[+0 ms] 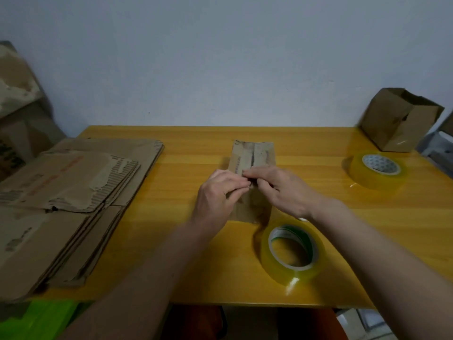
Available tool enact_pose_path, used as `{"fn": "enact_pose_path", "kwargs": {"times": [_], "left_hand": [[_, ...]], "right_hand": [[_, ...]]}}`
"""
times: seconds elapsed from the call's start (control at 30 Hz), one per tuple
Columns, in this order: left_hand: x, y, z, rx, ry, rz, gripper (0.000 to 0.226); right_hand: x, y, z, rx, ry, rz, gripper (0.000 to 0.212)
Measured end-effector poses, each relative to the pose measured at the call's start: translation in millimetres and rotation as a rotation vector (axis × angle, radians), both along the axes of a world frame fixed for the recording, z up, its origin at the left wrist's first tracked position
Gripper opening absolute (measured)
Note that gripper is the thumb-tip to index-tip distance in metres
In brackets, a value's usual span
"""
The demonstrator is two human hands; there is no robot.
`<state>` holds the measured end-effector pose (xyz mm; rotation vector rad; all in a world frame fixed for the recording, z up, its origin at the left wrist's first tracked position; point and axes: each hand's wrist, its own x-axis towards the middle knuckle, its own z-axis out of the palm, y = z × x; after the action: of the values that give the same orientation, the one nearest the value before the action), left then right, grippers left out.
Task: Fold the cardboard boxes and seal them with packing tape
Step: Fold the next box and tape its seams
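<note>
— Brown and worn, that small corrugated cardboard box (252, 168) at the middle of the yellow wooden table (196, 241). Which way does it run?

— Its long axis points away from the person toward the pale wall (220, 57), with a dark seam between its two flaps running the same way.

— And the hands?

— Left hand (217, 192) and right hand (282, 190) meet at the near end of the seam, fingers curled and pinching the flap edges together.

— Tape?

— One clear roll of packing tape (293, 253) sits just near the box's close end; another roll (377, 171) lies far right, beside an upright open box (399, 121). Flattened cardboard sheets (73, 197) are stacked left.
</note>
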<state>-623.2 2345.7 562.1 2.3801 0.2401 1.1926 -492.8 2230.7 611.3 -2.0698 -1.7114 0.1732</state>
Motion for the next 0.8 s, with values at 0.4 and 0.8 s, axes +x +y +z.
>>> {"fn": "enact_pose_path", "kwargs": {"times": [0.4,0.8], "left_hand": [[3,0,-1,-0.011,0.001,-0.003,0.009],[6,0,-3,0.013,0.049,-0.026,0.021]], "right_hand": [[31,55,8,-0.301,-0.191,-0.108,0.045],[31,40,7,-0.272,-0.115,-0.072,0.045]]}}
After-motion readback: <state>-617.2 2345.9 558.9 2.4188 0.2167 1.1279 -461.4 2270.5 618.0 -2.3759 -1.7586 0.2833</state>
